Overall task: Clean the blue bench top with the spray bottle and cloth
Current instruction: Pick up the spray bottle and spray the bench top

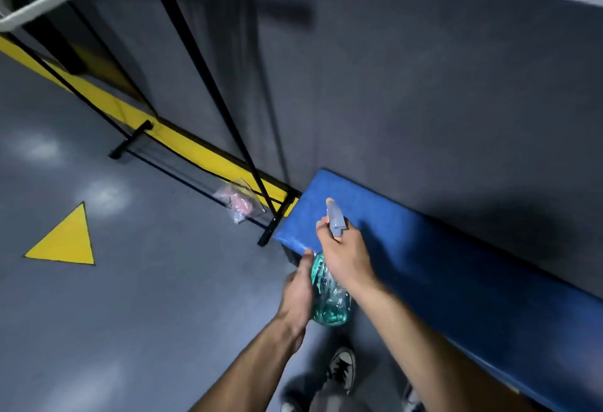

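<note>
A blue padded bench top [424, 258] runs along the grey wall from the centre to the lower right. Over its near left corner I hold a spray bottle [329, 297] with a clear teal body and a grey-blue trigger head tipped orange. My right hand [346, 258] grips the neck and trigger, the nozzle pointing away toward the bench's far end. My left hand [298, 294] cups the bottle's body from the left side. No cloth shows in the view.
A black metal rack frame [208, 92] stands left of the bench against the wall, its foot [274, 225] touching the bench corner. A crumpled plastic bag [239, 204] lies under it. Grey floor with yellow stripe and triangle [65, 242] spreads left. My shoe [341, 369] is below.
</note>
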Demonstrator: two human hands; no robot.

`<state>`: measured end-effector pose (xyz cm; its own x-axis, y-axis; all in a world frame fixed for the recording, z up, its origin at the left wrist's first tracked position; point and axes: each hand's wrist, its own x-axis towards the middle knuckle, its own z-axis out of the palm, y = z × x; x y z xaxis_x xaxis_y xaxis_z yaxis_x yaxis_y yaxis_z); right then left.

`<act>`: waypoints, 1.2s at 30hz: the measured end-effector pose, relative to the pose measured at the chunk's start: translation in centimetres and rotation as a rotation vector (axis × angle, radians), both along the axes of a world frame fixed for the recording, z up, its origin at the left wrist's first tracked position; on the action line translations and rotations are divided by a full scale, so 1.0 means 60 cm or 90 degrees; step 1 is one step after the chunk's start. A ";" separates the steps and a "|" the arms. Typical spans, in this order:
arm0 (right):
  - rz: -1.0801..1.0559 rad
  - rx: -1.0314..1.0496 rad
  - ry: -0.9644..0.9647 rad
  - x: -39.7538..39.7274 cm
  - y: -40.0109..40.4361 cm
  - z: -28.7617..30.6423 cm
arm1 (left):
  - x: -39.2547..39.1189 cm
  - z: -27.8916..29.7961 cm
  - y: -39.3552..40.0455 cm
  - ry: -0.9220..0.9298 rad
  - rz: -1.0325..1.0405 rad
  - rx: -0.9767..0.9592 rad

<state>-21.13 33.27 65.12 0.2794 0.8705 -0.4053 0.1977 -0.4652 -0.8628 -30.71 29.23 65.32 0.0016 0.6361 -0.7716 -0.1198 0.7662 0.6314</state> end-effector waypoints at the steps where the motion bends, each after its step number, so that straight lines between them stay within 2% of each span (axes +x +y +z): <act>1: -0.009 -0.019 -0.012 -0.001 0.014 -0.017 | 0.000 -0.010 0.010 0.004 -0.003 -0.013; 4: -0.041 -0.090 -0.023 -0.007 0.042 -0.072 | -0.006 -0.054 0.033 0.029 -0.027 -0.040; 12: -0.082 -0.180 -0.061 -0.051 0.041 -0.200 | -0.049 -0.205 0.034 0.101 -0.065 -0.098; 16: -0.065 -0.209 -0.061 -0.071 0.037 -0.214 | -0.070 -0.232 0.035 0.115 -0.090 -0.112; 22: -0.167 -0.205 -0.075 -0.082 0.047 -0.221 | -0.084 -0.259 0.046 0.129 -0.131 -0.090; 26: -0.208 -0.181 -0.075 -0.080 0.042 -0.220 | -0.087 -0.328 0.048 0.113 -0.162 -0.082; 31: -0.402 -0.130 -0.026 -0.064 0.009 -0.221 | -0.058 -0.307 0.049 0.121 -0.240 -0.060; 36: -0.447 -0.148 -0.020 -0.037 -0.041 -0.251 | -0.021 -0.301 0.019 0.129 -0.314 -0.043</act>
